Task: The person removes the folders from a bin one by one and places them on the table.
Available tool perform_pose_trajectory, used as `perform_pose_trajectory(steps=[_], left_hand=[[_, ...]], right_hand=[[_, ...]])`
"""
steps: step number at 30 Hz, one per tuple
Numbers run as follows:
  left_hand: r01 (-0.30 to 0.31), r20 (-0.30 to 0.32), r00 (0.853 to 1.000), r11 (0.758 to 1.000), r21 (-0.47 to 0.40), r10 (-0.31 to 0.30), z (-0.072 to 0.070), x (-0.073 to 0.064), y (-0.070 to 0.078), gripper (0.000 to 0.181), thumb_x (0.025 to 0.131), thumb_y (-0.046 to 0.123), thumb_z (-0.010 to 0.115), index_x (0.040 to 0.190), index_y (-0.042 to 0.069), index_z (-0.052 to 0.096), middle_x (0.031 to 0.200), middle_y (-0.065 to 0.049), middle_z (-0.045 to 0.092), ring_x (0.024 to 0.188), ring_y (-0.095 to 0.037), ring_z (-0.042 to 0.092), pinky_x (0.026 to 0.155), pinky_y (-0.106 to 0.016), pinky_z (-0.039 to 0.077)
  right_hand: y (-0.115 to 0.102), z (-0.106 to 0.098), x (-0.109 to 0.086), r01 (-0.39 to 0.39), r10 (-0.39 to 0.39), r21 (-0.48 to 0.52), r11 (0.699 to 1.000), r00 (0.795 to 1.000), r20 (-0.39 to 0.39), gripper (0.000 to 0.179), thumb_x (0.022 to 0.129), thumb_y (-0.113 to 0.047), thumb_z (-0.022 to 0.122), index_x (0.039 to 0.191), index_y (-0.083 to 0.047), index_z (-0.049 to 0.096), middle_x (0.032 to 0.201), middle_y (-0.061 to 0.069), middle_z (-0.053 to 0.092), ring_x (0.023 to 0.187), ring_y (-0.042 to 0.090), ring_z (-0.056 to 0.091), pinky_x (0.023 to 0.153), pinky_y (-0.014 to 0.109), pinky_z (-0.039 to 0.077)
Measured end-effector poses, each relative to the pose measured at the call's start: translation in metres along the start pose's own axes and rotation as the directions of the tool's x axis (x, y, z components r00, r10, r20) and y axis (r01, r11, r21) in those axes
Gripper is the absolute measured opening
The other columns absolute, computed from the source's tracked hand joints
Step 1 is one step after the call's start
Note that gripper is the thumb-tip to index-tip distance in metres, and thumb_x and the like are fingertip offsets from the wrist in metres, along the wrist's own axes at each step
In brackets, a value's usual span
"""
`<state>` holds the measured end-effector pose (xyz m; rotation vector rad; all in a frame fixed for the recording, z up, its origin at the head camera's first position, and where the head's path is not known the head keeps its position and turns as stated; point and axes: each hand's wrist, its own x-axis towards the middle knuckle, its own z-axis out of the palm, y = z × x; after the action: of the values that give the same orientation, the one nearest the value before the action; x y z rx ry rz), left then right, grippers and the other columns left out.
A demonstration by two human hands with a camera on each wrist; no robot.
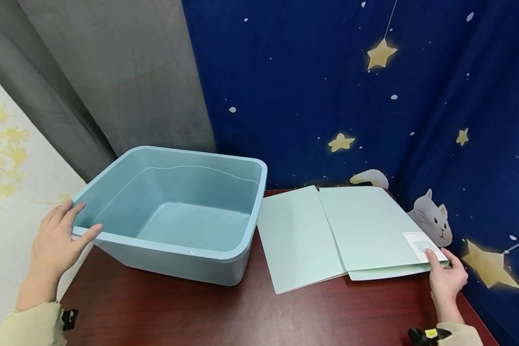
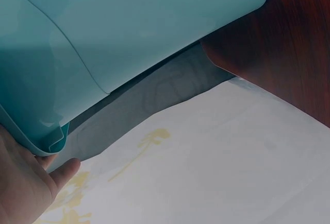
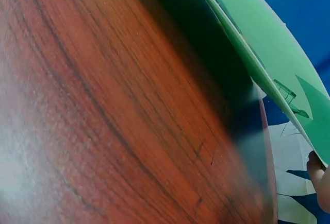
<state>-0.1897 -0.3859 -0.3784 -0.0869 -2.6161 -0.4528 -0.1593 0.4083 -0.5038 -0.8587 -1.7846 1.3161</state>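
Note:
A pale green folder (image 1: 372, 221) with a white label (image 1: 420, 246) lies at the right of the table. My right hand (image 1: 447, 278) pinches its near right corner, thumb on top, fingers beneath. That edge is raised above the wood, and a clip (image 3: 289, 98) shows on the folder's inner side in the right wrist view. A second pale green panel (image 1: 300, 240) lies flat to the left, its edge tucked beside the labelled folder. My left hand (image 1: 58, 240) rests with spread, fairly straight fingers on the left corner of a large blue plastic bin (image 1: 168, 242).
The bin stands open-topped with its bare floor showing, just left of the folders. Behind the dark red wooden table (image 1: 259, 317) hangs a blue curtain (image 1: 294, 96) with stars, and a grey one (image 1: 134, 72). A white sheet (image 1: 8, 230) with yellow prints borders the left side.

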Motion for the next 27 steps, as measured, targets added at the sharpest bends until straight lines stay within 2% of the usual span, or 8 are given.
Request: perform_pose_trajectory(steps=[2,5,7,10,13,18,24,27], left_hand=[[-0.002,0.000,1.000,1.000,-0.001,0.002,0.000,0.000,0.001,0.072,0.084,0.043,0.055,0.135,-0.005,0.035,0.145,-0.027,0.019,0.134,-0.041,0.011,0.107,-0.055,0.008],[-0.003,-0.003,1.000,1.000,-0.003,0.003,-0.001,-0.001,0.001,0.072,0.084,0.042,0.055,0.135,-0.005,0.035,0.145,-0.027,0.020,0.134,-0.041,0.012,0.107,-0.055,0.009],[-0.002,-0.005,1.000,1.000,-0.003,0.002,-0.001,-0.001,0.001,0.072,0.084,0.043,0.055,0.135,-0.004,0.035,0.145,-0.027,0.020,0.134,-0.041,0.012,0.107,-0.056,0.009],[0.000,-0.006,1.000,1.000,0.000,0.000,-0.001,-0.001,0.001,0.073,0.084,0.043,0.055,0.136,-0.004,0.035,0.144,-0.027,0.020,0.134,-0.041,0.012,0.107,-0.055,0.009],[-0.001,-0.007,1.000,1.000,-0.001,0.001,-0.001,-0.001,0.001,0.072,0.084,0.043,0.055,0.135,-0.005,0.035,0.144,-0.027,0.020,0.134,-0.041,0.012,0.107,-0.055,0.008],[0.001,-0.005,1.000,1.000,-0.001,-0.001,-0.001,-0.001,0.002,0.072,0.084,0.042,0.055,0.135,-0.005,0.035,0.145,-0.027,0.020,0.134,-0.041,0.012,0.107,-0.056,0.009],[0.020,0.010,1.000,1.000,0.006,-0.020,-0.002,0.000,0.003,0.073,0.085,0.043,0.054,0.136,-0.004,0.033,0.146,-0.026,0.018,0.135,-0.041,0.011,0.105,-0.059,0.011],[0.023,0.014,1.000,1.000,0.007,-0.023,-0.002,0.000,0.003,0.073,0.084,0.043,0.054,0.137,-0.004,0.033,0.146,-0.026,0.018,0.135,-0.041,0.011,0.104,-0.059,0.011]], right_hand=[[0.015,0.001,0.010,0.030,-0.030,-0.021,0.999,1.000,0.000,0.045,0.075,-0.019,0.073,0.116,-0.006,0.062,0.086,-0.021,0.056,0.073,-0.009,0.049,0.066,0.004,0.037],[0.043,0.003,0.029,0.081,-0.080,-0.081,0.993,0.997,0.015,0.047,0.074,-0.028,0.074,0.118,-0.017,0.062,0.099,-0.022,0.060,0.093,-0.009,0.050,0.083,0.007,0.034],[0.058,0.005,0.040,0.107,-0.104,-0.101,0.989,0.994,0.031,0.048,0.073,-0.032,0.074,0.119,-0.024,0.061,0.108,-0.018,0.061,0.102,-0.005,0.049,0.091,0.012,0.033],[0.068,0.008,0.048,0.138,-0.128,-0.123,0.983,0.988,0.085,0.049,0.075,-0.034,0.072,0.121,-0.028,0.058,0.119,-0.015,0.058,0.112,-0.002,0.045,0.100,0.018,0.030],[0.069,0.012,0.050,0.181,-0.164,-0.115,0.977,0.976,0.142,0.049,0.076,-0.032,0.072,0.122,-0.028,0.058,0.120,-0.011,0.057,0.111,0.001,0.048,0.100,0.021,0.034],[0.065,0.017,0.052,0.246,-0.218,-0.117,0.962,0.953,0.210,0.051,0.077,-0.031,0.071,0.125,-0.029,0.055,0.122,-0.008,0.056,0.112,0.001,0.048,0.099,0.019,0.035],[0.065,0.022,0.054,0.347,-0.303,-0.144,0.927,0.918,0.256,0.055,0.078,-0.034,0.069,0.129,-0.029,0.050,0.127,-0.004,0.052,0.116,0.002,0.046,0.099,0.017,0.034],[0.051,0.022,0.047,0.389,-0.347,-0.121,0.913,0.898,0.272,0.057,0.077,-0.032,0.071,0.130,-0.024,0.050,0.127,-0.001,0.053,0.115,0.003,0.046,0.096,0.013,0.034]])
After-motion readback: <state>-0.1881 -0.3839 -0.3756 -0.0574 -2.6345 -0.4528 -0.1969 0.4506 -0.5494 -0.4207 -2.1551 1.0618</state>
